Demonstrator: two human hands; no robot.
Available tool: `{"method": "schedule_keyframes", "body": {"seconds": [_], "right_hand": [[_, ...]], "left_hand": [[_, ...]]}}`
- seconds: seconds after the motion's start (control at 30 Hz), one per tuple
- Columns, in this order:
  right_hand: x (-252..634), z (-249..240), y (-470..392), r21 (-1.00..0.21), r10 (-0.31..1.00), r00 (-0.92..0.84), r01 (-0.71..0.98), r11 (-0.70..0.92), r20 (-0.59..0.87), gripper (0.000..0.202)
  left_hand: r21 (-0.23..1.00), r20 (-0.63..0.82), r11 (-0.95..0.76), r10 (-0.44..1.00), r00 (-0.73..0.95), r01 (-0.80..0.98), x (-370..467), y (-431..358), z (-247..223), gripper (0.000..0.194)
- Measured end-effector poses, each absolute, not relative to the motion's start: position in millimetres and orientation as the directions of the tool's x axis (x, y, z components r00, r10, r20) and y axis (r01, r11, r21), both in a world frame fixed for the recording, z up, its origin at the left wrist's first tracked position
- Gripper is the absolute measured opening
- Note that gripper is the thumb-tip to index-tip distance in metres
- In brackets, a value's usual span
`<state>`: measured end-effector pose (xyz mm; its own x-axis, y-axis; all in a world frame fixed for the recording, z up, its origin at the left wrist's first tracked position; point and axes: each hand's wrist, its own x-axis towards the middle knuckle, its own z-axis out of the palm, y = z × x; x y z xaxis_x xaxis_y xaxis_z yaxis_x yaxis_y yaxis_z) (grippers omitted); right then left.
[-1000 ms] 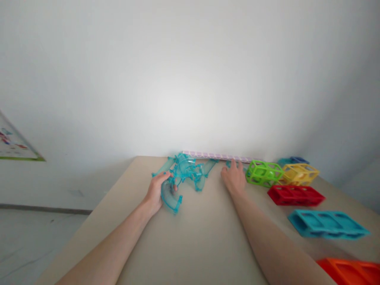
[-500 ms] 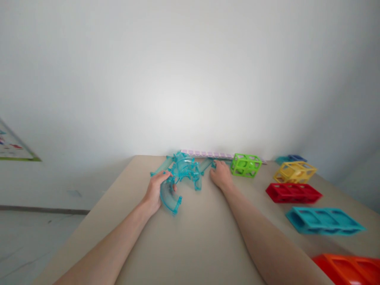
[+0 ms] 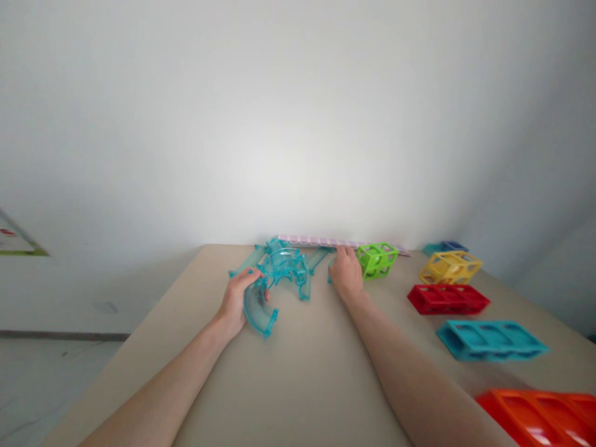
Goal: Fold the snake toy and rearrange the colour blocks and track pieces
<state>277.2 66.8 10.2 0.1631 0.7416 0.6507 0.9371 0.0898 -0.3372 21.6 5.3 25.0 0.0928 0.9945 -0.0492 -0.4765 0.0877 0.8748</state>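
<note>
Head view, just left of and below the middle of the frame: the left hand (image 3: 236, 301) pinches a curved translucent teal piece (image 3: 259, 311) between thumb and fingers, and the piece's free end curves toward the lower right. Just above and right of it sits a cluster of translucent teal pieces (image 3: 285, 264), some bent, some straight, piled at the far part of the table (image 3: 288, 379). Right of the cluster, the right hand (image 3: 347, 272) reaches down with its fingers bent; a sliver of teal shows at its left edge, and I cannot tell whether the fingers close on anything.

A green openwork block (image 3: 377, 261) stands just beside the right hand, to its right. From there a row runs toward the lower right corner: a yellow openwork block (image 3: 450, 268), a red block (image 3: 447, 300), an opaque teal block (image 3: 491, 340) and an orange block (image 3: 542, 415), cut by the frame edge. A dark blue piece (image 3: 454, 246) lies behind the yellow one. Along the wall (image 3: 298, 124) runs a pale purple patterned strip (image 3: 321, 241). At the far left edge hangs a green-edged poster (image 3: 23, 249).
</note>
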Motion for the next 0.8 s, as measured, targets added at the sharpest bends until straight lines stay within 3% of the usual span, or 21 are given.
{"method": "schedule_keyframes", "body": {"seconds": [0.23,0.8], "right_hand": [[288.4,0.0,74.9,-0.366,0.754,0.135,0.919,0.148,0.643,0.06],[306.1,0.8,82.8,-0.458,0.771,0.279,0.889,0.018,0.573,0.054]], "left_hand": [[0.879,-0.05,0.087,0.995,0.09,-0.469,22.0,4.6,25.3,0.025],[0.893,-0.05,0.087,0.994,0.095,-0.442,20.6,3.2,25.7,0.024]]}}
